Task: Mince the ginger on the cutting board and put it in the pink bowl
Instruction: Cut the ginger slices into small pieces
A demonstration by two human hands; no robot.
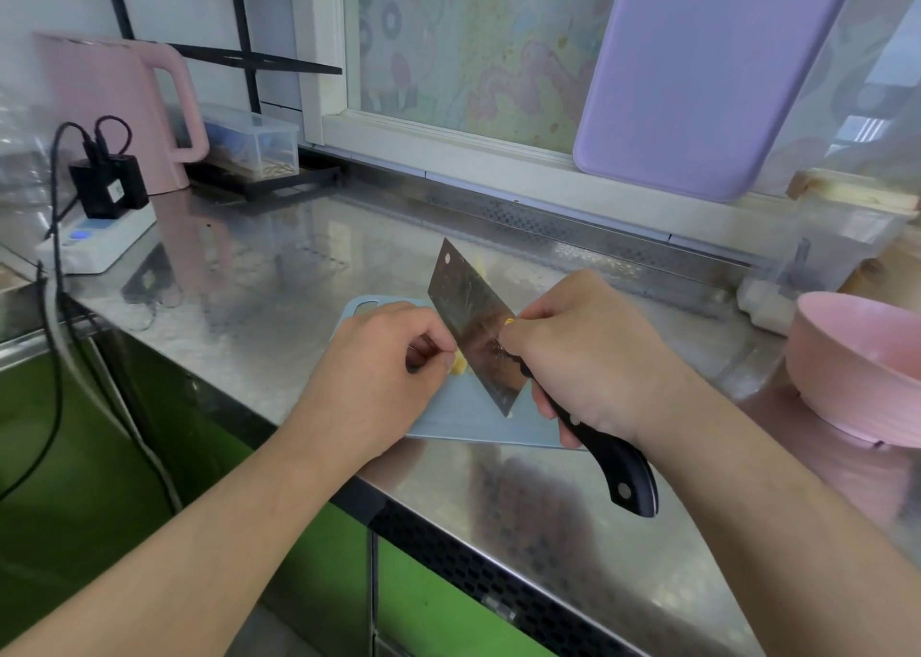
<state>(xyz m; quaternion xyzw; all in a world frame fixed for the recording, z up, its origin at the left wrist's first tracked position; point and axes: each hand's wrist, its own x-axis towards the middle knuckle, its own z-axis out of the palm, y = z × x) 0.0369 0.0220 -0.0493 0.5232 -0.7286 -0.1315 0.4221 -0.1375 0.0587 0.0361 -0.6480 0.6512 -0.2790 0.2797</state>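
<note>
Soft daylight comes through the window [463,53] behind, leaving the steel counter [279,277] bright with hazy reflections and weak shadows. The wide lens bends the edges, and the whole picture looks slightly soft, perhaps from motion or compression

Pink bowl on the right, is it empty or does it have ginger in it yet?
Empty as far as visible: the pink bowl's inner wall shows bare; its bottom is cut off.

Steel worktop [279,268] carrying blue cutting board [448,422], pink bowl [857,372], pink kettle [114,108], white power strip [99,243].
</note>
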